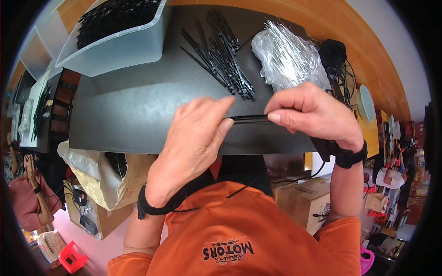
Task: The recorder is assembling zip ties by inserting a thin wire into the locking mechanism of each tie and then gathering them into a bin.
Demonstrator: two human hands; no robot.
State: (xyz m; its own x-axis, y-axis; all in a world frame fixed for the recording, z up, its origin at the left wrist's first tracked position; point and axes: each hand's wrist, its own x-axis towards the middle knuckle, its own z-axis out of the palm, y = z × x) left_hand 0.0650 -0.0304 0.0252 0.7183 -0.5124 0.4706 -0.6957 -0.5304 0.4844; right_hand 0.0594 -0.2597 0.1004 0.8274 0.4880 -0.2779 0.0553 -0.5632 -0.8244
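A few thin black cable ties (251, 120) stretch level between my two hands, just above the near part of the dark table (122, 115). My left hand (191, 133) has their left end between thumb and fingers, the fingers slightly blurred. At the other end my right hand (313, 112) pinches them between thumb and curled forefinger. Beyond my hands lies a loose pile of black cable ties (225, 57). To its right rests a clear plastic bag (269, 57) full of thin, shiny, pale strips, its near edge close behind my right hand.
At the far left of the table stands a translucent plastic bin (124, 53) heaped with black ties (117, 20). A cream sack (110, 177) and cardboard boxes (301, 200) sit below the near edge. Another person's arm (42, 202) shows at the left. Cables (345, 78) hang at the right.
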